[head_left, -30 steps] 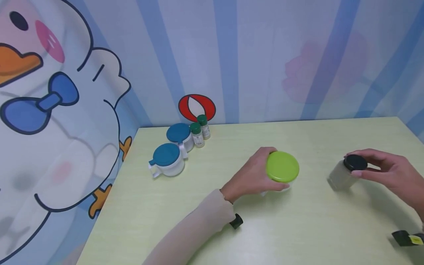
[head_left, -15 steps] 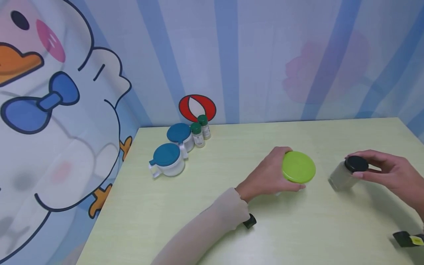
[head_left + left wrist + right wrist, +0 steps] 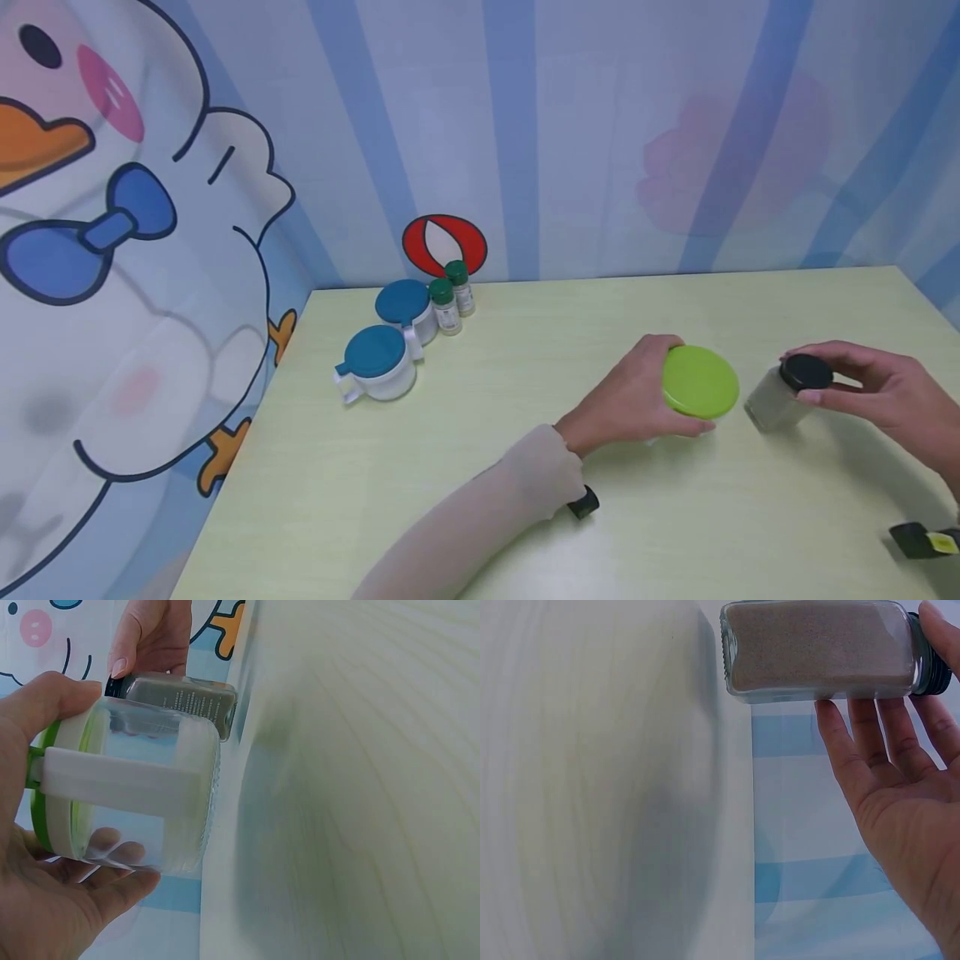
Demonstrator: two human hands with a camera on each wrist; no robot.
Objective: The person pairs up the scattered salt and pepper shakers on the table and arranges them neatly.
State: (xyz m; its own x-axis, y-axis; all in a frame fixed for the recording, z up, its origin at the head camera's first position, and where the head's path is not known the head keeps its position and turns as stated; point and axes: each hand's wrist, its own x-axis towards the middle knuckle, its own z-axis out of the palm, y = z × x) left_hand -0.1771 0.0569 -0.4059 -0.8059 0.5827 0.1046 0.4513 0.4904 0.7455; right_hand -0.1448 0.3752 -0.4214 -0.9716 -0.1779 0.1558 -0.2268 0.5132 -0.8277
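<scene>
In the head view my left hand [image 3: 626,400] grips a clear jar with a lime-green lid [image 3: 701,382], thumb and fingers spread round its upper part. The left wrist view shows the clear jar's white handle [image 3: 120,780] and see-through wall, with no contents visible. To its right, my right hand [image 3: 881,387] pinches the black cap of a square glass spice jar [image 3: 771,404]. Greyish-brown powder [image 3: 817,649] fills most of that spice jar in the right wrist view. A small gap separates the two jars in the head view.
At the back left of the pale table [image 3: 480,533] stand two white pots with blue lids [image 3: 375,352] [image 3: 402,302]. Beside them are two small green-capped bottles [image 3: 446,308] [image 3: 460,290]. A cartoon-printed backdrop [image 3: 570,142] rises behind the table's rear edge.
My left hand has moved right with the green-lidded jar, closer to the spice jar. The right hand and the spice jar have stayed in place.
</scene>
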